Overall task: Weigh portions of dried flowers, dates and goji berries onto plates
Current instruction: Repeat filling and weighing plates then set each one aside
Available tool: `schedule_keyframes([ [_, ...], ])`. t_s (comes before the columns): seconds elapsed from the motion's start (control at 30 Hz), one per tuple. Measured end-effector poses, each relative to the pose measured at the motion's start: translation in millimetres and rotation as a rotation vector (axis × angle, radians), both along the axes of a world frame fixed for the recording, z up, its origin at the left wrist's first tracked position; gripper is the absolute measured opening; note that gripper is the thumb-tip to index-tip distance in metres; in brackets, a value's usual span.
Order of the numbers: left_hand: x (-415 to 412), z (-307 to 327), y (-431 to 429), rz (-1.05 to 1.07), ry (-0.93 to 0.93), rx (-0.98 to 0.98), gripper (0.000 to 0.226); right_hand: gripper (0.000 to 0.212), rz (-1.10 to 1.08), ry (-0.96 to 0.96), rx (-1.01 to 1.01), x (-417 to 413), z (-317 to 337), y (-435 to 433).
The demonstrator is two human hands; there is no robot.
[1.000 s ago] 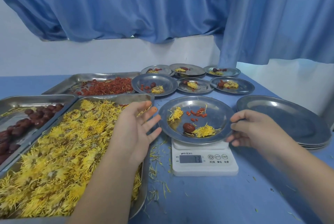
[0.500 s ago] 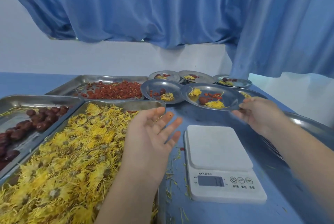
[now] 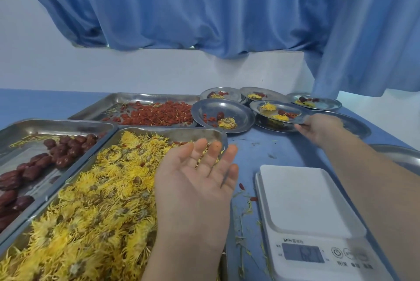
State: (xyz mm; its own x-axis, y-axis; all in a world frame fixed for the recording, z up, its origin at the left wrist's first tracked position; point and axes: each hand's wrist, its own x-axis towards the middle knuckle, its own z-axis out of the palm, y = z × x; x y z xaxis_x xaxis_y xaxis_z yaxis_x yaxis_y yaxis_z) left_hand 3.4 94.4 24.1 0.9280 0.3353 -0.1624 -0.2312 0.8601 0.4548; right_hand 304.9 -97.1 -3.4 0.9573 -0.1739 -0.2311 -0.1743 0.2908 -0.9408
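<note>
Plate (image 3: 255, 108) moved off scale (image 3: 304, 199) (to far plates (image 3: 229, 108)), right hand (image 3: 318, 127) gripping rim, left hand (image 3: 195, 180) open

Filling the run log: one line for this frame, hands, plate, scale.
left hand: open, palm up over chrysanthemum tray | right hand: holds filled plate by rim, over another plate | scale: bare

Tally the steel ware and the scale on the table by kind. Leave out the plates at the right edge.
Rectangular trays: 3
Round plates in the far cluster: 7, counting the plate that the right hand holds, one beneath it, and one partly behind that hand
Scale: 1
Total: 11
</note>
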Motion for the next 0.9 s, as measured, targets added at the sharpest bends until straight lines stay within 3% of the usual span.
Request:
schedule_keyframes([
  [0.17,0.5,3.7,-3.1,0.047,0.003,0.029,0.023,0.034,-0.011,0.0,-0.077,6.2,-4.0,10.7],
  [0.3,-1.3,5.5,-5.2,0.026,-0.008,0.02,0.022,0.014,0.075,0.029,-0.184,4.4,-4.2,13.5],
  [0.6,-2.5,6.8,-7.2,0.009,-0.021,0.06,0.031,0.001,0.168,0.086,-0.618,10.1,-8.1,13.2],
  [0.77,-2.7,8.9,-8.7,0.005,0.013,0.177,0.026,0.007,0.234,0.111,-0.611,2.5,-5.8,13.3],
  [0.9,-2.3,8.5,-13.5,-0.011,0.033,0.294,0.015,0.027,0.274,0.095,-0.687,-11.6,1.0,11.0],
])
